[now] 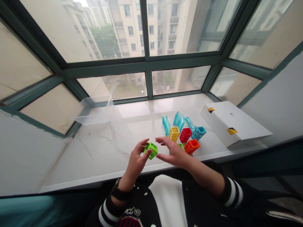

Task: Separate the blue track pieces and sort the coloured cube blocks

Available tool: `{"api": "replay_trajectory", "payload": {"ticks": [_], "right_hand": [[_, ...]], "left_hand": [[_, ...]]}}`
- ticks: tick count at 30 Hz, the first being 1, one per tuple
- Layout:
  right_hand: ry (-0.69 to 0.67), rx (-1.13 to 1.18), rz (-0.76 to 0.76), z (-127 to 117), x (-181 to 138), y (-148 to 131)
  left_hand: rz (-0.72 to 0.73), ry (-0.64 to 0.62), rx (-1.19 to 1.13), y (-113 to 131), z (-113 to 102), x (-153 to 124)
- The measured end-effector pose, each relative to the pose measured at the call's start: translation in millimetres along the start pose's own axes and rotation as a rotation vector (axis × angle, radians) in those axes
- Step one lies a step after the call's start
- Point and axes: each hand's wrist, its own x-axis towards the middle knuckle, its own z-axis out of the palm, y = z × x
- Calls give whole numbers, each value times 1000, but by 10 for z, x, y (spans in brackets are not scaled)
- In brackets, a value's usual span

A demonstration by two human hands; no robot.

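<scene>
My left hand (pixel 138 157) grips a green openwork toy block (pixel 151 150) between thumb and fingers, above the front of the white sill. Just right of the block is my right hand (pixel 171 151), its thumb and fingers spread and apart from it. Behind and beside the right hand sit a yellow block (pixel 174 134), a red block (pixel 186 135), an orange block (pixel 192 146) and a blue block (pixel 199 133). Another green piece (pixel 181 146) is partly hidden by the right hand. Farther back lie several light-blue curved track pieces (pixel 179 119).
A clear plastic bin (pixel 94 115) stands at the back left of the marble-look windowsill (pixel 94 148). On the right is a white box (pixel 236 123) with yellow-and-black tabs. Green-framed windows (pixel 106 69) border the sill at the back and sides.
</scene>
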Motion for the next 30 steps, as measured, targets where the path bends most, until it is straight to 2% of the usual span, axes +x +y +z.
{"api": "replay_trajectory", "payload": {"ticks": [8,17,24,30], "right_hand": [[-61,133,73,72,-3,-25],[57,263,75,-45,-19,107],[72,30,-21,-194,-101,166],[19,-167,-63,-448,-232,200]], "left_hand": [[89,-74,33,55,72,-21],[117,-126,-46,9,169,-23],[207,-69,58,64,227,-13],[271,-143,137,132,408,-9]]}}
